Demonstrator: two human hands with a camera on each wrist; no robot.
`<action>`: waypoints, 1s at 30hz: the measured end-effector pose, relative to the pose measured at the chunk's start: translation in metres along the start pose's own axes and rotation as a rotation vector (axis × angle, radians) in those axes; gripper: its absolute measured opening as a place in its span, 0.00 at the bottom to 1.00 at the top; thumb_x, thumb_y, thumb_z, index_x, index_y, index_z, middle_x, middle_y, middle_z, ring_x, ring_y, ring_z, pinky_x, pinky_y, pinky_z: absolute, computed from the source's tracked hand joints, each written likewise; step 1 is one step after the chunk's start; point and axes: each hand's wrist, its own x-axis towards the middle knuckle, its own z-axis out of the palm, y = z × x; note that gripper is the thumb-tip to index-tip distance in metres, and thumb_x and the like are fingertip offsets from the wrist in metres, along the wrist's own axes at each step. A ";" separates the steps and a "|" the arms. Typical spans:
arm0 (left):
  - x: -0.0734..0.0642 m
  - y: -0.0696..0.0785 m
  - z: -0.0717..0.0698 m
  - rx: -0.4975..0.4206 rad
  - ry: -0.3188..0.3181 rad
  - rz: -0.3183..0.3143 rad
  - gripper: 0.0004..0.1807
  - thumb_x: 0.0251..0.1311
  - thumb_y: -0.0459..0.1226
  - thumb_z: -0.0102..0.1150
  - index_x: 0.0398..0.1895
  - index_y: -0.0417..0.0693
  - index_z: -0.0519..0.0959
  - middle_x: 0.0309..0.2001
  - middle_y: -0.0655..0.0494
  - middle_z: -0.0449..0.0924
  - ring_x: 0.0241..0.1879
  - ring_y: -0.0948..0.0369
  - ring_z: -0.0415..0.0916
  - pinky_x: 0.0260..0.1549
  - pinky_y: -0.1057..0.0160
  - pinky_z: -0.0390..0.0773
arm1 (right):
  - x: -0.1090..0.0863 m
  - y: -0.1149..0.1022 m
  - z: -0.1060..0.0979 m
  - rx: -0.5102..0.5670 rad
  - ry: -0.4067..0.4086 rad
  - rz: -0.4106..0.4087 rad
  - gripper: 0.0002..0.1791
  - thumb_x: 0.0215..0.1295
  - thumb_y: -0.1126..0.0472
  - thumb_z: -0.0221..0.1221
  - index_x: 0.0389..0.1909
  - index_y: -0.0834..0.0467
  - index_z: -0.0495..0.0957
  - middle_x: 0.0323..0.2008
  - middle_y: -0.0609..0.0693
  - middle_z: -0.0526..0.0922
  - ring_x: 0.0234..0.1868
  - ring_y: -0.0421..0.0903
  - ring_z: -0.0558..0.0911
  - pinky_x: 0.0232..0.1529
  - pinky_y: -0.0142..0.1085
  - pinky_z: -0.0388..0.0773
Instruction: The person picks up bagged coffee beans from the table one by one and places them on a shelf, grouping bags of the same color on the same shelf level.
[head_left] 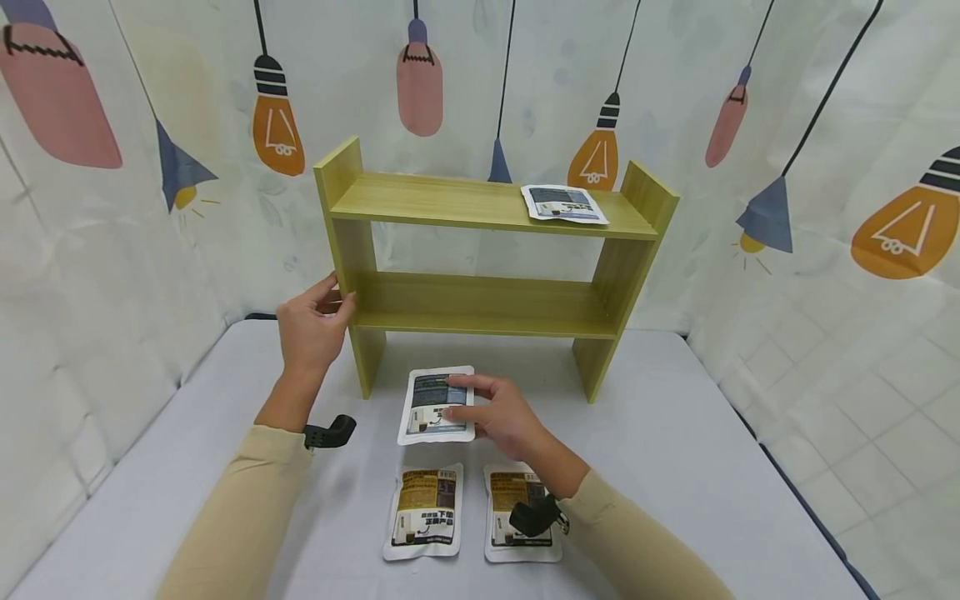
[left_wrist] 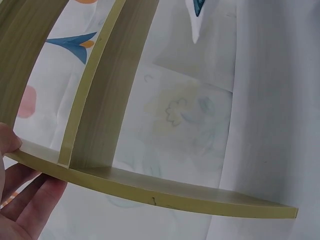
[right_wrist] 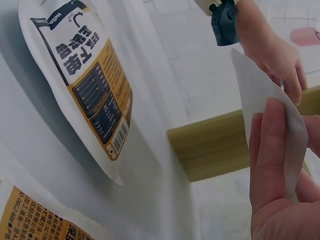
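My left hand (head_left: 313, 325) grips the left side panel of a wooden two-tier shelf (head_left: 480, 325), thumb on one face and fingers on the other; the left wrist view shows this panel edge (left_wrist: 150, 197) too. In front of the shelf, my right hand (head_left: 504, 414) pinches a white pouch with a dark blue label (head_left: 431, 404), raised above the table. The right wrist view shows the pouch's plain white back (right_wrist: 272, 95) between thumb and fingers. Below it lie two pouches with brown-yellow labels, one at left (head_left: 424, 510) and one at right (head_left: 517, 533), partly covered by the right wrist's camera.
Another blue-labelled pouch (head_left: 564, 204) lies flat on the shelf's top board, toward the right. The shelf stands at the back of a white-covered table (head_left: 645, 467). Behind it hangs a cloth backdrop (head_left: 480, 100) printed with lamps, which also runs along both sides.
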 end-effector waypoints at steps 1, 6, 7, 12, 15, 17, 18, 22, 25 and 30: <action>0.000 0.000 0.000 -0.001 -0.002 -0.001 0.23 0.68 0.39 0.63 0.65 0.52 0.80 0.53 0.45 0.88 0.44 0.49 0.89 0.40 0.79 0.80 | -0.001 -0.001 0.000 0.003 -0.001 0.000 0.29 0.60 0.67 0.71 0.64 0.51 0.81 0.66 0.59 0.75 0.46 0.52 0.89 0.44 0.44 0.88; 0.000 -0.001 0.000 -0.002 -0.005 -0.002 0.23 0.68 0.38 0.63 0.66 0.52 0.80 0.53 0.45 0.88 0.44 0.49 0.89 0.39 0.82 0.78 | -0.004 -0.005 0.000 0.035 -0.016 -0.012 0.30 0.60 0.69 0.71 0.65 0.52 0.80 0.66 0.59 0.74 0.47 0.52 0.88 0.45 0.45 0.88; 0.000 -0.001 0.000 -0.003 -0.005 0.000 0.23 0.68 0.38 0.63 0.66 0.52 0.80 0.53 0.45 0.88 0.44 0.48 0.89 0.38 0.83 0.77 | -0.004 -0.006 0.000 0.044 -0.020 -0.015 0.31 0.59 0.69 0.71 0.65 0.53 0.80 0.66 0.59 0.74 0.47 0.52 0.88 0.46 0.45 0.88; 0.000 0.000 -0.001 -0.003 -0.007 0.004 0.23 0.67 0.37 0.63 0.66 0.52 0.80 0.52 0.45 0.88 0.43 0.48 0.89 0.38 0.85 0.75 | -0.008 -0.009 -0.001 0.068 -0.039 -0.023 0.32 0.59 0.71 0.70 0.66 0.54 0.79 0.65 0.59 0.75 0.48 0.51 0.88 0.47 0.46 0.88; 0.000 0.000 -0.001 0.000 -0.008 0.001 0.23 0.67 0.37 0.63 0.66 0.52 0.79 0.52 0.45 0.88 0.44 0.49 0.89 0.39 0.82 0.78 | -0.011 -0.013 -0.001 0.076 -0.053 -0.042 0.33 0.59 0.72 0.69 0.67 0.55 0.78 0.64 0.59 0.77 0.48 0.52 0.88 0.46 0.46 0.88; 0.001 0.000 -0.001 -0.001 -0.008 0.001 0.23 0.67 0.37 0.63 0.66 0.53 0.79 0.53 0.45 0.88 0.44 0.49 0.89 0.40 0.81 0.79 | -0.013 -0.016 -0.002 0.078 -0.058 -0.057 0.34 0.59 0.73 0.69 0.68 0.55 0.77 0.63 0.60 0.78 0.48 0.51 0.88 0.46 0.46 0.88; 0.001 0.000 -0.001 -0.001 -0.008 0.002 0.23 0.67 0.37 0.63 0.66 0.52 0.79 0.52 0.45 0.88 0.44 0.49 0.89 0.40 0.81 0.78 | -0.014 -0.018 -0.002 0.078 -0.062 -0.065 0.34 0.59 0.73 0.69 0.68 0.55 0.77 0.63 0.60 0.78 0.48 0.51 0.88 0.46 0.46 0.88; 0.000 -0.001 -0.001 -0.004 -0.009 -0.003 0.23 0.67 0.37 0.63 0.66 0.52 0.79 0.52 0.45 0.88 0.44 0.49 0.89 0.38 0.83 0.77 | -0.016 -0.024 -0.003 0.080 -0.073 -0.079 0.34 0.60 0.73 0.68 0.69 0.55 0.76 0.63 0.60 0.78 0.49 0.51 0.88 0.47 0.46 0.88; 0.000 -0.001 -0.001 -0.004 -0.014 -0.009 0.23 0.67 0.38 0.63 0.66 0.52 0.79 0.53 0.45 0.88 0.44 0.49 0.89 0.40 0.79 0.80 | -0.017 -0.028 -0.004 0.087 -0.080 -0.083 0.35 0.60 0.73 0.68 0.70 0.55 0.75 0.64 0.59 0.77 0.49 0.51 0.87 0.47 0.45 0.88; 0.000 -0.001 0.000 0.007 -0.016 -0.007 0.23 0.68 0.39 0.63 0.66 0.54 0.79 0.53 0.46 0.88 0.45 0.49 0.89 0.42 0.72 0.84 | -0.019 -0.033 -0.006 0.096 -0.089 -0.090 0.35 0.61 0.73 0.67 0.70 0.54 0.75 0.64 0.59 0.77 0.49 0.50 0.87 0.46 0.44 0.88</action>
